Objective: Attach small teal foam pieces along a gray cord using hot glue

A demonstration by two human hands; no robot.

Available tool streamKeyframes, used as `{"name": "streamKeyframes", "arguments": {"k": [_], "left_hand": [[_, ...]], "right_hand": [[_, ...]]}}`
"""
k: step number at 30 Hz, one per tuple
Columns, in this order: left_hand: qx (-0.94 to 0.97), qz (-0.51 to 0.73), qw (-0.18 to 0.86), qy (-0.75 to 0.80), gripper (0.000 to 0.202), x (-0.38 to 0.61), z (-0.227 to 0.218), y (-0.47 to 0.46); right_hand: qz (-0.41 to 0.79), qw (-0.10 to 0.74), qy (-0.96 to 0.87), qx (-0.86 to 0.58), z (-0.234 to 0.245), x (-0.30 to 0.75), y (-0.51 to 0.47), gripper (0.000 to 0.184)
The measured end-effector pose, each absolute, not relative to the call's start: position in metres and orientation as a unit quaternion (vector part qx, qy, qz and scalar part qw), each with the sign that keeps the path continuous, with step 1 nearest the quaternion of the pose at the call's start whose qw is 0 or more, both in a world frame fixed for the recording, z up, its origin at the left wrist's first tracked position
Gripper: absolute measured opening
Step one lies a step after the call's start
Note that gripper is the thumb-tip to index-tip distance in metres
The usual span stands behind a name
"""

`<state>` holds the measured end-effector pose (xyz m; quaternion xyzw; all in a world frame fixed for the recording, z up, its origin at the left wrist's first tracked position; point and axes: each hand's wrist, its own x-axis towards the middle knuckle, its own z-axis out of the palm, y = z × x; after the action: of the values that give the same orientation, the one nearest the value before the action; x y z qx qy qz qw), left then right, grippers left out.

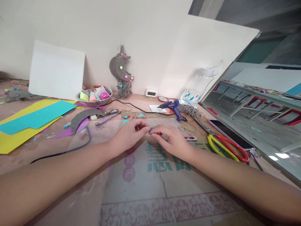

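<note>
Over the printed plastic sheet [141, 188], my left hand [130, 133] and my right hand [172, 139] meet fingertip to fingertip. Both are closed in a pinch on a small teal piece [151, 128], mostly hidden by the fingers; its exact kind I cannot make out. Just beyond my left hand lie small turquoise cut-outs [124, 121] on a strip of cardboard. A pink-handled cutter [190, 138] sits beside my right wrist, partly covered. Behind the hands, a blue hot glue gun [172, 109] rests on the table.
Red-and-yellow scissors [225, 147] and a phone [231, 134] lie at right, near grey yarn [189, 110]. Turquoise [39, 117] and yellow sheets [11, 144], a grey crescent [82, 117] and a bowl [94, 103] of clay packets are at left. A decorated grey moon [119, 67] hangs behind.
</note>
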<state>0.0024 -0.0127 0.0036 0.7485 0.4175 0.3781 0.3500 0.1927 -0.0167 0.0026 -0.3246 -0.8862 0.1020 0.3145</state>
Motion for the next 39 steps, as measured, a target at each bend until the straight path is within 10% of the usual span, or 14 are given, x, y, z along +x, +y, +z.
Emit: {"name": "streamKeyframes", "arguments": {"k": [15,39], "left_hand": [[0.807,0.399,0.216,0.378,0.016,0.000,0.002,-0.018],[0.674,0.431,0.321,0.507,0.029,-0.002,0.009,-0.012]], "right_hand": [[0.073,0.267,-0.909,-0.311,0.001,0.192,-0.016,0.018],[0.338,0.415,-0.728,-0.430,-0.004,0.195,0.000,0.017]]}}
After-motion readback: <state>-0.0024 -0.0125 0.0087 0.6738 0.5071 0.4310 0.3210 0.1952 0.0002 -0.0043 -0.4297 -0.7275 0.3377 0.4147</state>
